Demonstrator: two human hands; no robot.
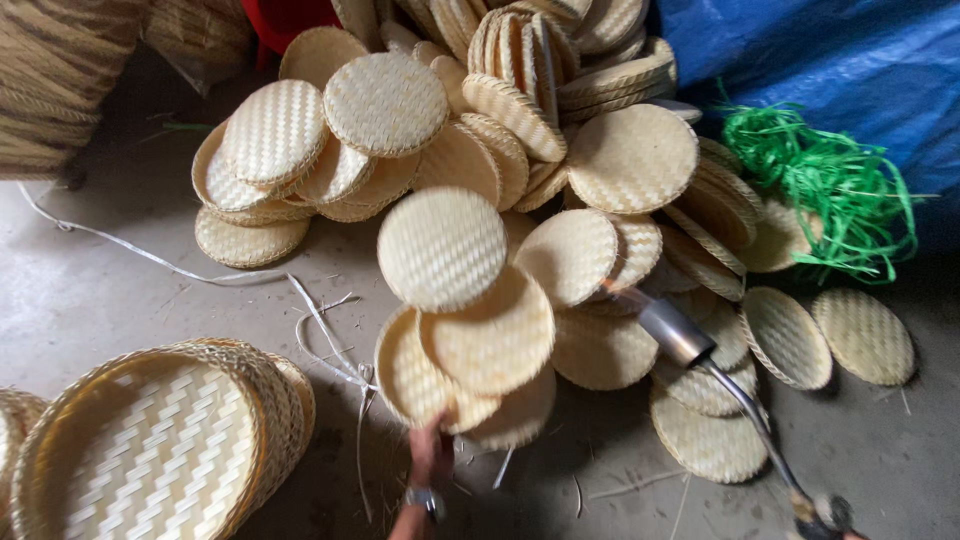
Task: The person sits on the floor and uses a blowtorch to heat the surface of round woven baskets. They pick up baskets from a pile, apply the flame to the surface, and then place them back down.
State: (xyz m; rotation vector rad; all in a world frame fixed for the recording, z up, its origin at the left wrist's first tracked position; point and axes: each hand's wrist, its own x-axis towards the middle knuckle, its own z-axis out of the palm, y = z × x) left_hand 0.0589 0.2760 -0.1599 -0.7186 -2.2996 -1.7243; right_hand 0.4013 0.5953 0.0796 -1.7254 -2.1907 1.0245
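Note:
My left hand (pixel 430 462) reaches up from the bottom edge and grips a fanned bunch of round woven bamboo discs (pixel 490 340). The topmost disc (pixel 441 250) is lifted in front of the pile. Only a sliver of my right hand (pixel 846 532) shows at the bottom right corner, closed on the valve end of a thin metal torch wand (pixel 745 405). The wand's steel nozzle (pixel 675 330) points up and left at the edge of a disc (pixel 570 255) beside the held bunch. A large heap of the same discs (pixel 632 158) lies behind on the floor.
A deep woven basket (pixel 150 450) sits at the bottom left. Loose white strips (pixel 322 335) trail over the concrete floor. Green plastic strands (pixel 830 180) lie at the right under a blue tarp (pixel 850 60). More stacked wickerwork (pixel 50 80) fills the top left.

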